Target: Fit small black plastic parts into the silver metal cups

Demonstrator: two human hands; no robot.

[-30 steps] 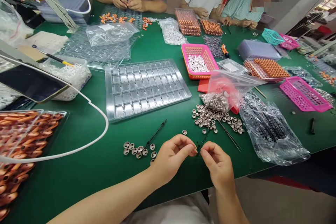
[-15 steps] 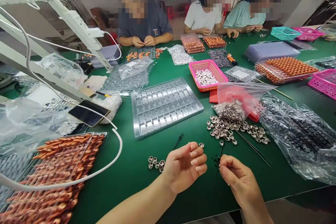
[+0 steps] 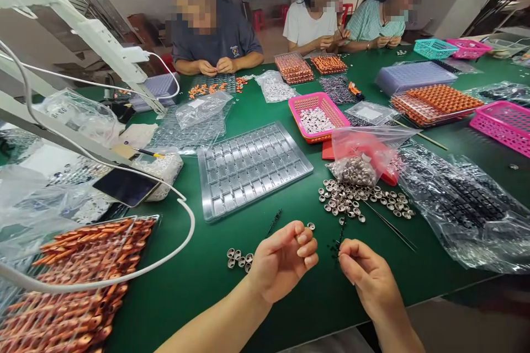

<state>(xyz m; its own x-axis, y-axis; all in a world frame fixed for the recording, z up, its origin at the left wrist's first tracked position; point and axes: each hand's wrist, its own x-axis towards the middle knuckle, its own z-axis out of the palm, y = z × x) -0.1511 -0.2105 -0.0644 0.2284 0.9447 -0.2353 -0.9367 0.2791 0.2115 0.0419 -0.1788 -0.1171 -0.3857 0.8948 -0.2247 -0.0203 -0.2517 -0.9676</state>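
My left hand (image 3: 284,259) hovers over the green table (image 3: 207,265) with its fingers curled toward the palm; whether it holds a small part is hidden. My right hand (image 3: 366,276) pinches a thin black plastic strip (image 3: 339,236) that rises from its fingertips. The hands sit a little apart. A small cluster of metal rings (image 3: 238,256) lies just left of my left hand. One more black strip (image 3: 274,222) lies on the table beyond it. A scatter of metal rings (image 3: 360,201) spreads out ahead of my right hand.
A clear compartment tray (image 3: 252,168) lies ahead. A bag of rings (image 3: 364,157), a thin rod (image 3: 389,226), a bag of black strips (image 3: 459,204), a pink basket (image 3: 317,116), orange parts (image 3: 78,281), a phone (image 3: 126,186) and a white cable (image 3: 182,231) surround it. Three people work across the table.
The camera has tilted up, showing the far side. My hands, pinched together on the black strip a second ago, have come apart; the strip stays in my right hand.
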